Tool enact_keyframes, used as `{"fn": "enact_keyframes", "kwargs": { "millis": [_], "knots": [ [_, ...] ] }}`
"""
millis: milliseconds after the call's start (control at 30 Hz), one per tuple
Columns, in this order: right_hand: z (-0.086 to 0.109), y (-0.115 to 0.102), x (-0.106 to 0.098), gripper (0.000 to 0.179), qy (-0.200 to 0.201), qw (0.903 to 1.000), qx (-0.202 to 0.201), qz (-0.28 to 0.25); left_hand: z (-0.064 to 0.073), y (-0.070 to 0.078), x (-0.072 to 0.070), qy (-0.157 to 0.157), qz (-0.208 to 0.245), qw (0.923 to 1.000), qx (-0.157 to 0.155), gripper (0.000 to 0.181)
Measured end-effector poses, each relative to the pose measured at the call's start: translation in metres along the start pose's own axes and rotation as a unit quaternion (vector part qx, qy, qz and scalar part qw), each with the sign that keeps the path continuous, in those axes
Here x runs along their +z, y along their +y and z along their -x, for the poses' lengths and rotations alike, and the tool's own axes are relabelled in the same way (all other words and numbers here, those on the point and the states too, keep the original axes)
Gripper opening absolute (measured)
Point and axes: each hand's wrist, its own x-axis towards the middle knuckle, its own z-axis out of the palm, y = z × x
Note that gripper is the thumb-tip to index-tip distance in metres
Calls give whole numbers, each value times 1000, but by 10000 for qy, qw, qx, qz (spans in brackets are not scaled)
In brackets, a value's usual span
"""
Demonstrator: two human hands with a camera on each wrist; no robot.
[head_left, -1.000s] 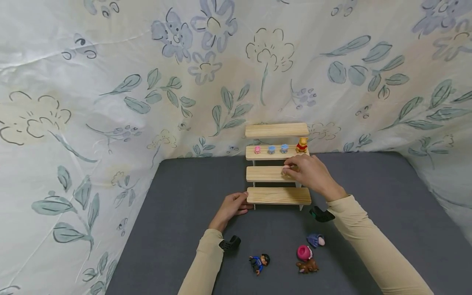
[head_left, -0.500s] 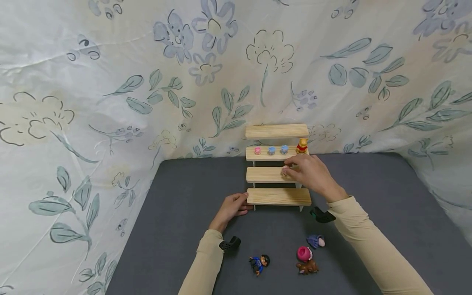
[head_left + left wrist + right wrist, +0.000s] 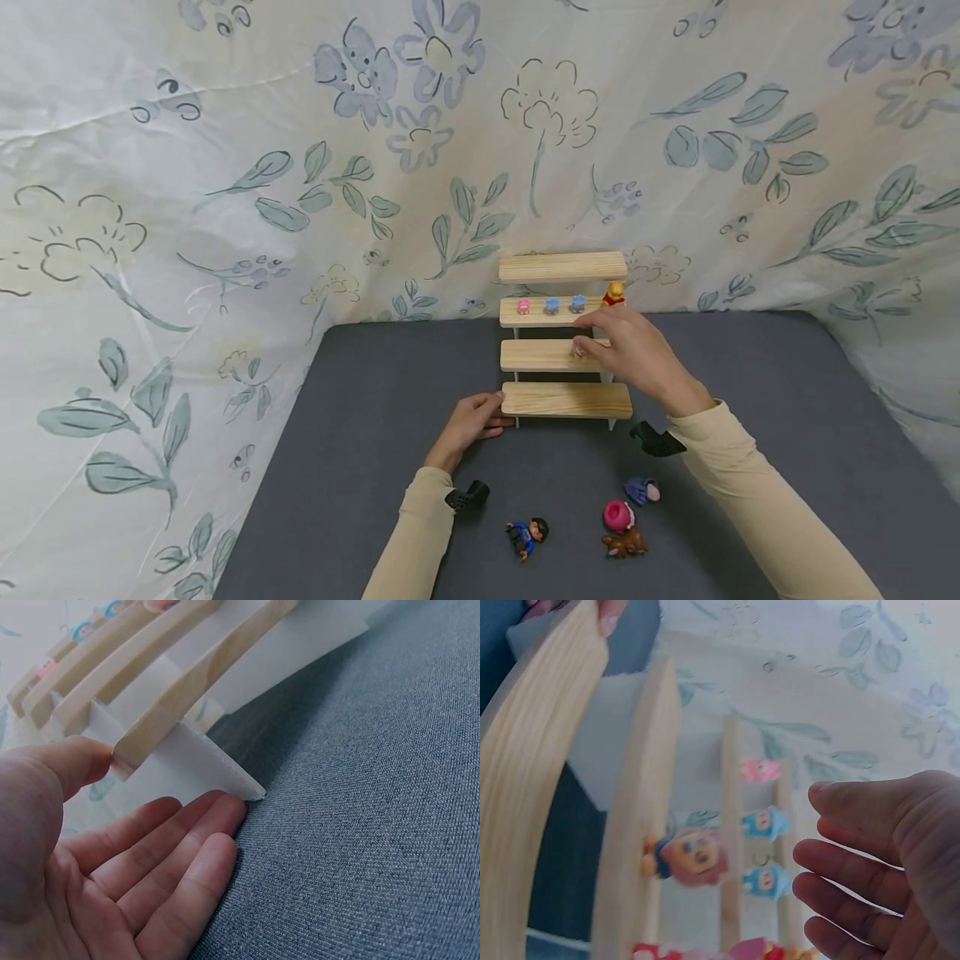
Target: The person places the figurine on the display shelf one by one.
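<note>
My left hand (image 3: 471, 423) is at the left end of the lowest board of a stepped wooden shelf (image 3: 566, 400). Its thumb touches the board's end, while the fairly straight fingers lie by the white side support (image 3: 202, 765). Beside a small lion figurine (image 3: 694, 859) on the second board from the bottom, my right hand (image 3: 637, 354) has its fingers apart and holds nothing. One board higher are a pink figurine (image 3: 523, 307), two blue-hatted figurines (image 3: 552, 307) and a Winnie-the-Pooh figurine (image 3: 614, 293). A red-and-pink figurine (image 3: 660, 952) is cut off at the right wrist view's lower edge.
On the dark grey cloth (image 3: 390, 375) in front lie a figurine in blue with a black cap (image 3: 527, 537), a pink round-topped toy (image 3: 618, 516), a brown animal figurine (image 3: 626, 543) and a purple-blue figurine (image 3: 642, 491). Behind the shelf hangs a floral curtain (image 3: 300, 250).
My right hand has let go of the lion figurine, its fingers spreading a little and drawing slightly back. The figurine stays on its board. My left hand has not moved.
</note>
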Motion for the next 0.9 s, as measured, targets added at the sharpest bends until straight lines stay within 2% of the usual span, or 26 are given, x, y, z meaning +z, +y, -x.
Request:
{"fn": "enact_keyframes", "kwargs": {
  "millis": [133,400,700,900],
  "knots": [
    [4,-8,-6,29,-29,9997,10,-247,0,0,1,-22,16,10000,5,63],
    [14,-25,-19,30,-283,9937,-66,-1081,2,1,2,2,53,10000,-16,60],
    [25,-43,-20,28,-284,9898,-508,-1301,0,1,4,73,20,10000,-7,57],
    [32,-52,-14,29,-406,9839,-723,-1581,-1,2,4,80,20,10000,2,58]
  ]
}}
